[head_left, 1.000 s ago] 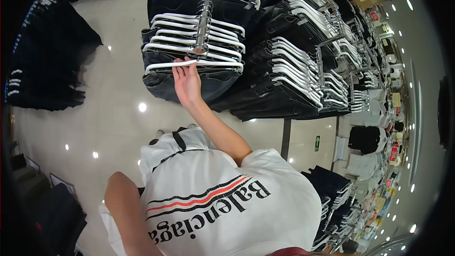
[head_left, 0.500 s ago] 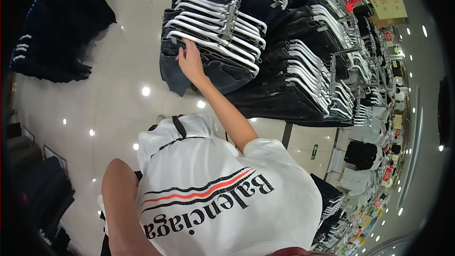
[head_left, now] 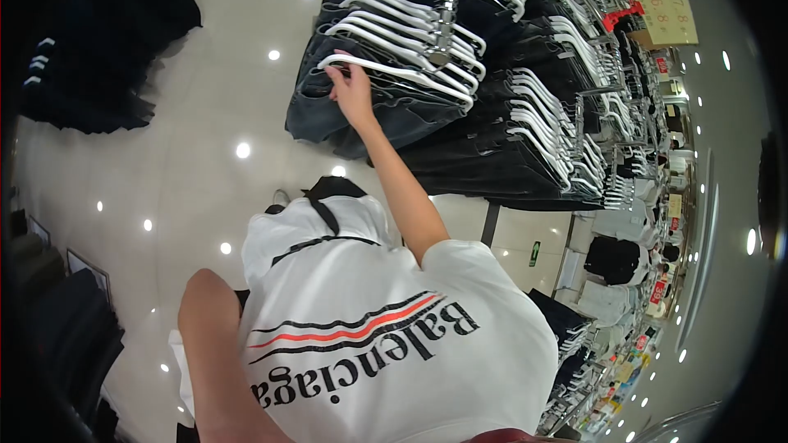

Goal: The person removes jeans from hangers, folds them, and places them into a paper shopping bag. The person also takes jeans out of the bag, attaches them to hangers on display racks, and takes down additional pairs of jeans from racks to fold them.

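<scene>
Your right hand [head_left: 355, 101], fingers slightly parted, touches a stiff-looking white hanger [head_left: 410, 74], clamping unclear; soft, weighty jeans [head_left: 402, 120] likely favor a central hold.

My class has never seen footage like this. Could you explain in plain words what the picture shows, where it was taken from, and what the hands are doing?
There is no machine here: a person wears a camera on their head, looking forward and down. That is why their white shirt fills the lower middle, its lettering upside down.

The right hand reaches up to one end of the front white hanger. The fingers are at the hanger, but how firmly they hold it is hard to tell. The left arm is at the lower left, its hand out of sight.

Instead of a tabletop, there is a metal rack arm carrying hangers with dark garments. More racks stand beyond, near a yellow sign, above a shiny pale floor.
</scene>
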A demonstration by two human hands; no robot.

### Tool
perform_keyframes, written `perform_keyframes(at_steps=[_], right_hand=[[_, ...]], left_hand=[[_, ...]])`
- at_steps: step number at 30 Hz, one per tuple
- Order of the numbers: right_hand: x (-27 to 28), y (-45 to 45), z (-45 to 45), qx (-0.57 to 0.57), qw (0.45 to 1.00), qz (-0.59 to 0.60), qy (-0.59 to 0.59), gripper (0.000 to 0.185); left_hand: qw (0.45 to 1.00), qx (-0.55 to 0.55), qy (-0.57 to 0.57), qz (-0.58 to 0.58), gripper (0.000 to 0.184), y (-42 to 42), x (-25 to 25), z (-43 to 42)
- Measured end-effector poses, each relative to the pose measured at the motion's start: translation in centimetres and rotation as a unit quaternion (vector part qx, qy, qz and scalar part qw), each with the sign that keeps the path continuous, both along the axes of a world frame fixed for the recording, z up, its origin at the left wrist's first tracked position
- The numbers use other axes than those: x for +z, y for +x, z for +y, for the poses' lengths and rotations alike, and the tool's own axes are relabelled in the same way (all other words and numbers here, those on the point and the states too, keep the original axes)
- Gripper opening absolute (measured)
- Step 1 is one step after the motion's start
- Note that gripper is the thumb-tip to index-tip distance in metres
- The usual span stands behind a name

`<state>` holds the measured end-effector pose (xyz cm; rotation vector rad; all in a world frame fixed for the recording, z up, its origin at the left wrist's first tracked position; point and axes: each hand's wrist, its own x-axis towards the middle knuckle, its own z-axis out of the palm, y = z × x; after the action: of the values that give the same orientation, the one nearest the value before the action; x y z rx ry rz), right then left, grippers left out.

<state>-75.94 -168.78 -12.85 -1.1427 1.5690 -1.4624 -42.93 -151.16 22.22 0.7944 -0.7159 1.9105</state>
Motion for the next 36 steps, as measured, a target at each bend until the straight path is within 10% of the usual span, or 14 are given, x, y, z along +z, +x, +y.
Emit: perform_keyframes(at_steps=[4, 10, 14, 15, 16, 18, 22, 24, 31, 33, 36], right_hand=[[0.7, 0.6, 1.1, 0.007, 0.999, -0.022, 0.026, 0.038], [0.1, 0.3, 2.5, 0.020, 0.997, -0.071, 0.014, 0.034], [-0.4, 1.0, 2.5, -0.008, 0.991, -0.133, 0.006, 0.025], [-0.3, 0.7, 2.7, -0.002, 0.992, -0.127, 0.017, 0.023], [-0.2, 0.4, 3.0, 0.001, 0.993, -0.119, 0.027, 0.021], [0.5, 0.4, 3.9, 0.016, 0.991, -0.132, 0.026, 0.018], [0.6, 0.1, 5.3, 0.026, 0.994, -0.108, 0.022, 0.022], [1.4, 0.2, 5.7, 0.038, 0.984, -0.171, 0.023, 0.023], [3.1, -3.1, 6.8, 0.119, 0.985, -0.123, 0.010, 0.027], [4.2, -6.1, 9.4, 0.018, 0.936, 0.251, -0.247, 0.029], [4.2, -14.8, 15.8, -0.063, 0.886, 0.400, -0.225, 0.042]], left_hand=[[0.998, 0.057, 0.035, 0.016, 0.066, 0.7, -0.7, -1.2], [0.890, -0.431, -0.144, -0.030, 0.073, -3.0, 1.5, -6.0], [0.640, -0.766, 0.057, -0.033, 0.015, -1.4, -8.2, -7.5], [0.546, -0.658, 0.518, -0.026, 0.029, 1.0, -13.8, -5.5], [0.477, -0.587, 0.647, 0.100, 0.027, -1.5, -20.1, -5.5], [0.292, -0.584, 0.731, 0.199, 0.050, -10.0, -24.7, -11.8], [0.257, -0.592, 0.738, 0.199, 0.062, -15.2, -36.9, -13.7], [0.034, -0.590, 0.757, 0.276, 0.050, -16.8, -40.1, -14.9], [0.064, -0.632, 0.705, 0.316, 0.031, -18.8, -46.0, -13.0], [0.095, -0.549, 0.752, 0.352, 0.036, -17.9, -47.2, -12.6], [0.083, -0.575, 0.786, 0.210, 0.038, -19.9, -42.4, -11.6]])
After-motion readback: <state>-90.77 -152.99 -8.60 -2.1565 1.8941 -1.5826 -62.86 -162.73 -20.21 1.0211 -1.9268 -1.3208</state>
